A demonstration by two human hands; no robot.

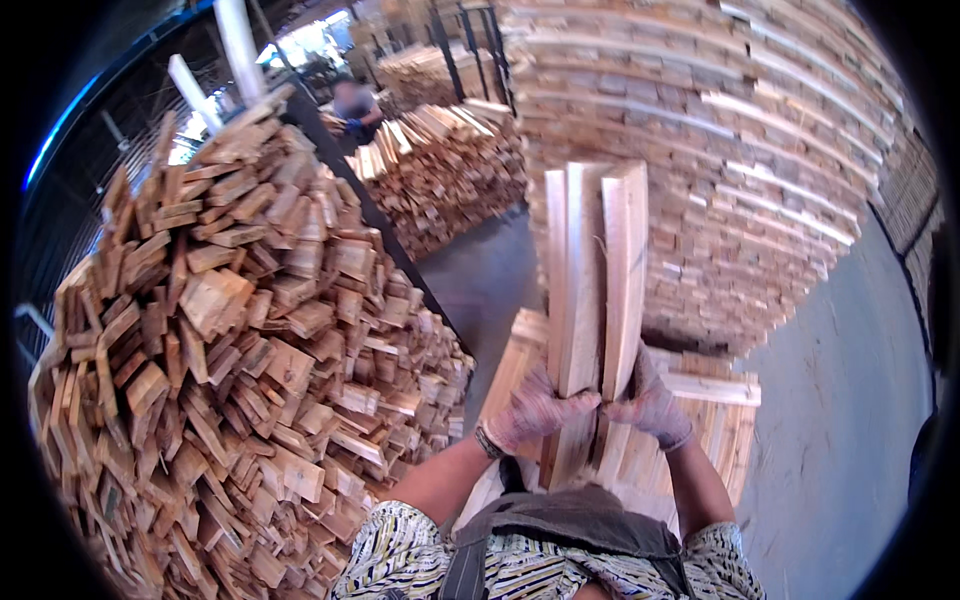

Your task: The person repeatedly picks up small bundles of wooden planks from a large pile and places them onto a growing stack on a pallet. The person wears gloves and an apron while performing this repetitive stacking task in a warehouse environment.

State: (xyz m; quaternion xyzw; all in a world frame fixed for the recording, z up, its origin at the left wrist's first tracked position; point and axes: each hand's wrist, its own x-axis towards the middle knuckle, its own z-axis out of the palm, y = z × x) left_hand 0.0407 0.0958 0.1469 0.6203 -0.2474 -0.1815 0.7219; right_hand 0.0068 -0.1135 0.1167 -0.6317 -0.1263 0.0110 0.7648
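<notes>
Dark apron (560, 520) | left fingers (576, 404), right fingers (622, 409) | both curled around several boards (582, 285)

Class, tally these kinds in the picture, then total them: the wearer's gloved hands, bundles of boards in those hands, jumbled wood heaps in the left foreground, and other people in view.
Gloved hands: 2 (left hand, right hand)
Held bundle of boards: 1
Jumbled wood heap: 1
Other person: 1
Total: 5
</notes>
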